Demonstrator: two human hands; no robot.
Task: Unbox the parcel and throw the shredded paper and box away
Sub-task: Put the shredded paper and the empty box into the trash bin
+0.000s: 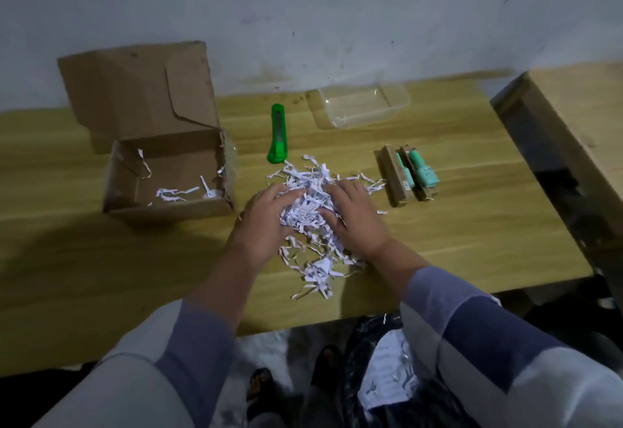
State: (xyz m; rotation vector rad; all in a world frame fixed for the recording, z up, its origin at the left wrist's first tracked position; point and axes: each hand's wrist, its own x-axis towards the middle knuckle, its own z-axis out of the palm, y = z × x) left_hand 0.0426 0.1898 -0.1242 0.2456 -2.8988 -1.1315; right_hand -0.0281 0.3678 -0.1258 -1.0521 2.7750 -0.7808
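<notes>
Here, left to right: open brown cardboard box (168,175) at far left on the wooden table (472,242), a few strips inside. Left hand (266,222) and right hand (354,215) both clutch the white shredded paper pile (310,225) mid-table. Green utility knife (277,134) behind, clear plastic tray (362,107) far right.

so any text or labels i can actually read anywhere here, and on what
None can be read.
Shredded paper: printed marks, too small and blurred.
Brown product packs: a small label, unreadable.
White sheet in the black bag: lines of print, too blurred.
Cardboard box and green cutter: no text visible.
</notes>
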